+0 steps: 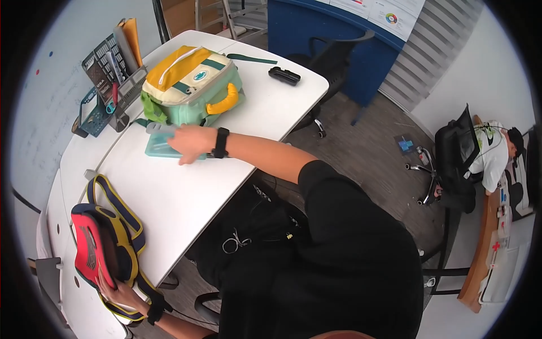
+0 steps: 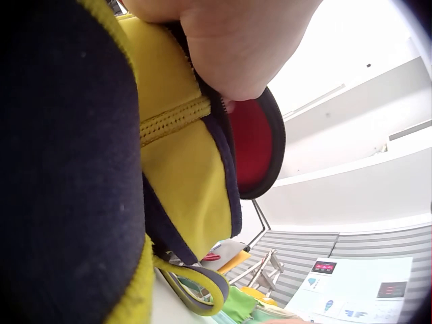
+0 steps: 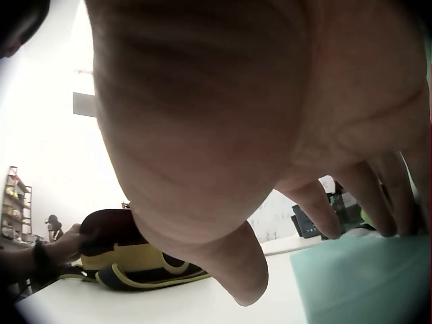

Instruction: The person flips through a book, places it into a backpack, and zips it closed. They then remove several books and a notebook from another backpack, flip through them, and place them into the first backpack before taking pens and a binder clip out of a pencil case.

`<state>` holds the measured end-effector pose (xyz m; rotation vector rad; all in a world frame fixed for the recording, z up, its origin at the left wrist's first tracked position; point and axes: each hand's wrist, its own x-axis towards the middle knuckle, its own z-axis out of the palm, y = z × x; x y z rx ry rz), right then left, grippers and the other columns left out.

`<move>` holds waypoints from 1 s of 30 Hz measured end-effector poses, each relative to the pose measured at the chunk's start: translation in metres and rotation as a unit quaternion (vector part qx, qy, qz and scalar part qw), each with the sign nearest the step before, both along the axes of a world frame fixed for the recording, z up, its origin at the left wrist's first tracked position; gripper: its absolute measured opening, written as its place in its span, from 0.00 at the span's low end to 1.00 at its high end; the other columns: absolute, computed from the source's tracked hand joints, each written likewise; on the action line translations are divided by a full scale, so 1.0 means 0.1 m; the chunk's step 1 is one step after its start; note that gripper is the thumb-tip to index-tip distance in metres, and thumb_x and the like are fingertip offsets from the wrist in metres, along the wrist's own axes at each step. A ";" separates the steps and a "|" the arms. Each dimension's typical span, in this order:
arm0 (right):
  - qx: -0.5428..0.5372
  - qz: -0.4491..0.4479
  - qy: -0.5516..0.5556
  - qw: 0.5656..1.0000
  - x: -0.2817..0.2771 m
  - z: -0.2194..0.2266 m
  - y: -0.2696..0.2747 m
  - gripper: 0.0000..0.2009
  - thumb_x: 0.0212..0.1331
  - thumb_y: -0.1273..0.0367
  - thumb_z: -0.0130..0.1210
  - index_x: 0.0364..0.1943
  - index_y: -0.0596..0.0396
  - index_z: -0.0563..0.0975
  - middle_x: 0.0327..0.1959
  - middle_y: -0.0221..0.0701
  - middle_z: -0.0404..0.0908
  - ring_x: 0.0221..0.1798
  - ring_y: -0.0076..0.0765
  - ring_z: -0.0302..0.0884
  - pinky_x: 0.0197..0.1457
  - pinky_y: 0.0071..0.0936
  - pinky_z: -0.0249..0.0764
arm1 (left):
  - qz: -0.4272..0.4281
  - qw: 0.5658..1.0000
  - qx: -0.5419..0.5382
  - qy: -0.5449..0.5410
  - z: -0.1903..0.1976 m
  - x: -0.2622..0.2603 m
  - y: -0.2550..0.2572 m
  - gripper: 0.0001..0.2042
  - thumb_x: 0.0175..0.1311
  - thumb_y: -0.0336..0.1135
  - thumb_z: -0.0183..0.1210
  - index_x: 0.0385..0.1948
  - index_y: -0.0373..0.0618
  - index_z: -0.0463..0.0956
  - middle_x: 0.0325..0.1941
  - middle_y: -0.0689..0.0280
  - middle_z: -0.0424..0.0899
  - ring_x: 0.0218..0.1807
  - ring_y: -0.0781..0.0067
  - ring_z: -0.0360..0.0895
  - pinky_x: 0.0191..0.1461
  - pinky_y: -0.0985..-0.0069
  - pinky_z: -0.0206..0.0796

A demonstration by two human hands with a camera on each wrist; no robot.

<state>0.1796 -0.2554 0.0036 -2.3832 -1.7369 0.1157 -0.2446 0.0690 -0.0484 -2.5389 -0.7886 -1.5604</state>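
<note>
Head view: the right arm is stretched across the table (image 1: pixel 180 186), palm down. The right hand (image 1: pixel 193 142) is laid on a flat teal case (image 1: pixel 161 148) beside the mint backpack (image 1: pixel 220 73), fingers extended, nothing clenched. The left arm is held low; by the left hand (image 1: pixel 121 295), the edge of the red, navy and yellow bag (image 1: pixel 90 248) is gripped, fingers spread over its red side. Left wrist view: the thumb side is pressed near a zipped edge. The bag is set upright at the near-left part of the white tabletop. A desk organizer (image 1: pixel 121 85) is stood behind the backpack; a black object (image 1: pixel 284 75) is placed near the far corner. Beyond: blue panel (image 1: pixel 316 39), office chair (image 1: pixel 341 53), ladder (image 1: pixel 227 20), grey wood-look floor, and a person (image 1: pixel 490 150) seated at right.
</note>
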 end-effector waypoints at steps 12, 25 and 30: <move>0.081 0.056 0.044 0.994 -0.12 -0.11 -0.16 0.33 0.52 0.63 0.62 0.67 0.47 0.70 0.49 0.45 0.76 0.53 0.52 0.72 0.59 0.42 0.69 | 0.044 0.993 -0.094 -0.050 0.68 0.19 -0.56 0.15 0.57 0.31 0.68 0.47 0.43 0.83 0.48 0.54 0.87 0.51 0.52 0.83 0.58 0.63 0.71; 0.071 0.250 0.381 0.887 -1.17 0.75 0.66 0.29 0.55 0.59 0.62 0.63 0.52 0.76 0.55 0.34 0.80 0.51 0.29 0.75 0.45 0.30 0.80 | -0.001 0.979 -0.136 -0.150 1.21 0.22 -0.20 0.11 0.66 0.34 0.62 0.45 0.38 0.83 0.35 0.52 0.85 0.35 0.64 0.81 0.43 0.72 0.71; 0.137 0.296 0.279 0.903 -1.72 0.78 1.30 0.27 0.55 0.59 0.62 0.60 0.50 0.79 0.52 0.40 0.82 0.49 0.36 0.79 0.48 0.34 0.80 | -0.035 0.980 -0.121 -0.156 1.29 0.18 -0.17 0.12 0.67 0.34 0.61 0.45 0.36 0.83 0.33 0.56 0.86 0.34 0.71 0.80 0.41 0.74 0.70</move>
